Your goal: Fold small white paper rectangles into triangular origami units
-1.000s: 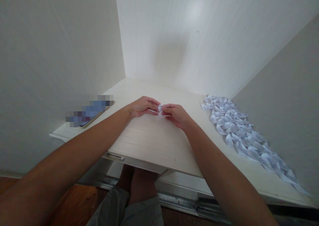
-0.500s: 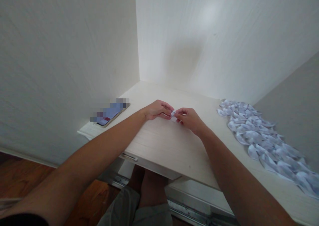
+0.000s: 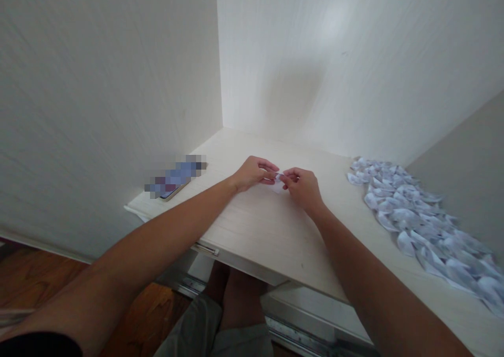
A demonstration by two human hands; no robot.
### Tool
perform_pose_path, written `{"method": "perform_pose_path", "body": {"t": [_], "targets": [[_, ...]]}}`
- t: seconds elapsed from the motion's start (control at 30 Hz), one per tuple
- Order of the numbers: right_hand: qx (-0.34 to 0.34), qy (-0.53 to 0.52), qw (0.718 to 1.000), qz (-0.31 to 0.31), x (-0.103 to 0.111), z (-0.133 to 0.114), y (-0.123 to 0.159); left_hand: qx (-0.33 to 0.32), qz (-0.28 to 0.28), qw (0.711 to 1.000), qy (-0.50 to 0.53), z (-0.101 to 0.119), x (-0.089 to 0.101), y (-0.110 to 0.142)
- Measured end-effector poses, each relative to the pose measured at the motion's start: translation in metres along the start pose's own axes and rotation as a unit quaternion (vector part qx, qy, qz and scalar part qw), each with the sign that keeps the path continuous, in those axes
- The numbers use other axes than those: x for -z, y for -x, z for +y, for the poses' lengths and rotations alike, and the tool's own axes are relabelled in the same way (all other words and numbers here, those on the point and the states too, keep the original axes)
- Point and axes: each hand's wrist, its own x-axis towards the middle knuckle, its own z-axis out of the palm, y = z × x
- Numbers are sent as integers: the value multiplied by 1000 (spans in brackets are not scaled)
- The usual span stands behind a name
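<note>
Over the pale, wood-grained bench (image 3: 255, 231), the person's left hand (image 3: 255, 173) and right hand (image 3: 305, 189) met, the fingers of both pinching a small white piece of thin, paper-like material (image 3: 278, 182) between them. Toward the right side lay a long heap of folded white pieces (image 3: 417, 215); at the left edge rested a flat phone, partly pixelated (image 3: 175, 181).

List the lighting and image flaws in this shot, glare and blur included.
Head view: pale glare high on the back wall, a soft-edged shadow below and left of it; mosaic blocks over much of the phone; mild softness across the white pile; the small held piece too indistinct to make out its folds.
</note>
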Motion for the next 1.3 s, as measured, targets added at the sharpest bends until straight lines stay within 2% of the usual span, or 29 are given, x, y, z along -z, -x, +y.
{"method": "perform_pose_path", "body": {"t": [0.13, 0.27, 0.4, 0.53, 0.63, 0.7, 0.9, 1.07, 1.3], "targets": [[-56, -127, 990, -19, 0, 1, 1, 27, -8, 999, 16, 2, -2, 1], [-131, -258, 956, -54, 1, 1, 3, 50, -4, 998, 32, 5, -4, 3], [-164, -312, 933, -67, 1, 1, 2, 68, 8, 997, 40, 6, -7, 4], [-147, -267, 952, -43, -2, 5, 1, 53, 23, 998, 14, 3, -11, 5], [-106, -153, 982, 7, -6, 8, 2, 16, 50, 998, -34, -1, -16, 6], [-69, -79, 994, 42, -8, 5, 3, -19, 77, 994, -69, -3, -20, 5], [8, 23, 993, 119, -13, -9, 7, -90, 135, 983, -88, -9, -28, 2], [31, -4, 995, 97, -13, -2, 4, -107, 117, 985, -67, -11, -27, 0], [36, -17, 997, 72, -10, 5, 0, -117, 112, 981, -110, -13, -27, -1]]}}
